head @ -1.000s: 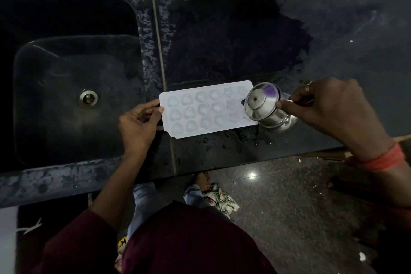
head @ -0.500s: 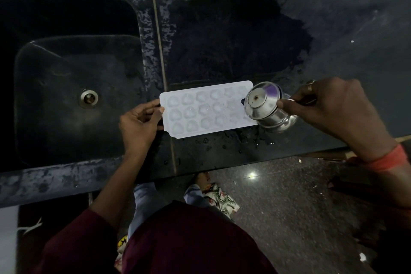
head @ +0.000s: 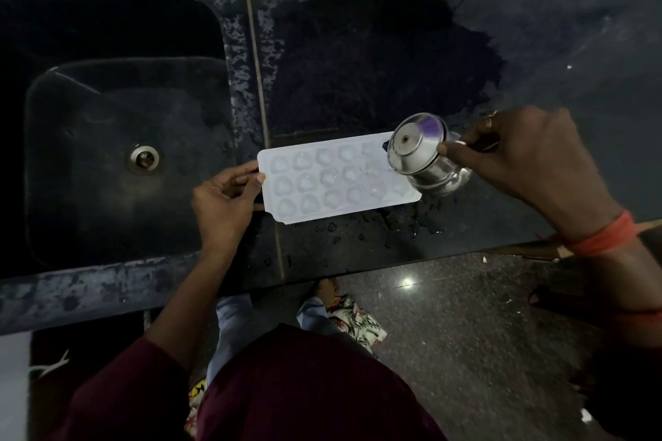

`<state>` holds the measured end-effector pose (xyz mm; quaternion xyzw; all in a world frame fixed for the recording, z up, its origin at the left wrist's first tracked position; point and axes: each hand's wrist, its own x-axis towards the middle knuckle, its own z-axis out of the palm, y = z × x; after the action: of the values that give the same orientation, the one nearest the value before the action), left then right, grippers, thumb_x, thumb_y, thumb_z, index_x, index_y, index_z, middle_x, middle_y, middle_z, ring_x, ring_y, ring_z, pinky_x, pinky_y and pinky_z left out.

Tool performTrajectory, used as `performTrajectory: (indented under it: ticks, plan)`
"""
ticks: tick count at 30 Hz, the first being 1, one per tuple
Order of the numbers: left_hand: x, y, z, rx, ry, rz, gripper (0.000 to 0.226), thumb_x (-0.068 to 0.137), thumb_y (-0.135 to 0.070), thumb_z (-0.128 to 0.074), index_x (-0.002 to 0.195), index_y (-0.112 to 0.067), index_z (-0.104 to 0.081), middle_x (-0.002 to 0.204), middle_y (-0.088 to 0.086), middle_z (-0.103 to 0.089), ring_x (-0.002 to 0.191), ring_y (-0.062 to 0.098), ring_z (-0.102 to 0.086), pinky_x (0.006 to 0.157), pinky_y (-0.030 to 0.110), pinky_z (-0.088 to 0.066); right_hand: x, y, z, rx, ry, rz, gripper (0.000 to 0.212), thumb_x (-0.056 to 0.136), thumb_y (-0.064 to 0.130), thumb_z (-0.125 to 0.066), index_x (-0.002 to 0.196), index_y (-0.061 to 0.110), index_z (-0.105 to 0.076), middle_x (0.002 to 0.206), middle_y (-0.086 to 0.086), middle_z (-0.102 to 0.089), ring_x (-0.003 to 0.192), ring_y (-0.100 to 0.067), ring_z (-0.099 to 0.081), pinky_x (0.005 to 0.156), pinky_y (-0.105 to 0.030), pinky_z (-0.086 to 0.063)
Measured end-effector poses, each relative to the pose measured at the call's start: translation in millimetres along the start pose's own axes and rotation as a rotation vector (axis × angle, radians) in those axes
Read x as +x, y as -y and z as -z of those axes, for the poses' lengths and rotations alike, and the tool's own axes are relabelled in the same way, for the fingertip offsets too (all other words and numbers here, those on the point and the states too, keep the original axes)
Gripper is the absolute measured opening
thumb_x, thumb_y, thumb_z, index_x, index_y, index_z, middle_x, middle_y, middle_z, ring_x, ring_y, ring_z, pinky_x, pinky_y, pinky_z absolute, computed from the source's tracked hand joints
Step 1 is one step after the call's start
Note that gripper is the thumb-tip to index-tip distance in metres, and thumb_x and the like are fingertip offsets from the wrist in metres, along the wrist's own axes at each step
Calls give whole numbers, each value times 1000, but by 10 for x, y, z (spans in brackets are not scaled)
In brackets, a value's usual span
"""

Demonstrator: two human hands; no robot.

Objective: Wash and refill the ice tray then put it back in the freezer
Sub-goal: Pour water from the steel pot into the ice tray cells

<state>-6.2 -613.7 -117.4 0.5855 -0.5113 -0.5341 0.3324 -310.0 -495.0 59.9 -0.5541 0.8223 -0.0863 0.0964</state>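
Left hand (head: 224, 204) pinches left end of white plastic ice tray (head: 322, 186), flat on black stone counter (head: 358, 46) | right hand (head: 530, 161) grips shiny steel tumbler (head: 422, 157), still tipped over tray's right end | barely anything moved: refill seemingly ongoing, freezer later.

Dim black stone counter (head: 573, 29) with a sunken sink (head: 89, 190), glossy speckled floor (head: 465, 351) below.

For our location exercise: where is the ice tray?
Head view: ice tray lies on the counter right of the sink, left hand gripping its left end, steel cup tilted over its right end.
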Motion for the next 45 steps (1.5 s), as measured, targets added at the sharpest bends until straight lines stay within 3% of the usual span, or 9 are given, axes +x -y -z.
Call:
performTrajectory:
  ticks: [4,9,13,18,23,32,38,42,45]
  plan:
    - [-8,-7,-4,-8,-3,-1,21,93,-8,-73,113,-9,-77,100,1,-79,85,18,-78,65,36,-65,32,-10,-34,-14,-12,-4,37,82,51,-70,84,15,-77,78,-7,-76,73,-28,-72,65,-28,-41]
    - [-7,-4,1,-11,1,0,21,93,-9,-73,113,-10,-77,99,0,-79,83,18,-78,64,36,-65,47,-19,-21,-24,-5,-13,34,83,48,-72,85,15,-77,79,-6,-76,73,-25,-71,57,-21,-31]
    - [0,1,-1,-8,-2,4,21,92,-9,-74,113,-10,-77,100,2,-79,82,19,-78,64,36,-65,39,-11,-10,-23,-6,-10,32,83,47,-74,85,14,-77,79,-7,-76,73,-26,-71,67,-25,-36]
    - [-2,-4,3,-12,4,-1,22,93,-8,-73,114,-8,-76,100,4,-79,82,20,-78,62,33,-64,41,-34,-15,-29,-11,1,36,83,49,-71,84,14,-76,78,-7,-75,71,-26,-70,59,-24,-34]
    - [-9,-22,7,-6,10,-12,22,93,-7,-72,115,-7,-76,98,0,-78,80,17,-78,60,31,-64,42,-32,-15,-31,-19,1,35,83,49,-71,85,14,-77,79,-8,-75,72,-27,-71,66,-25,-36]
    - [-8,-10,10,-20,19,14,22,93,-8,-72,115,-8,-76,100,2,-79,82,18,-78,62,32,-64,21,13,39,41,-51,14,40,80,54,-65,82,15,-76,77,-7,-75,71,-26,-71,69,-32,-50]
    - [-8,8,30,-26,21,25,22,93,-10,-73,115,-7,-76,101,4,-79,83,20,-78,64,35,-65,39,118,34,60,-45,49,37,82,52,-68,84,16,-76,76,-4,-75,68,-21,-70,57,-17,-35]
    - [-14,33,52,-32,29,25,22,93,-11,-73,115,-8,-76,101,4,-79,84,22,-78,66,36,-65,82,167,3,44,-38,75,39,82,53,-67,87,16,-77,81,-5,-76,73,-22,-72,62,-22,-37]
    - [-25,30,49,-44,25,30,21,92,-11,-74,113,-9,-77,100,5,-80,83,21,-78,64,33,-64,104,181,-10,40,-25,81,36,83,51,-70,87,16,-77,81,-4,-76,73,-19,-72,56,-13,-31]
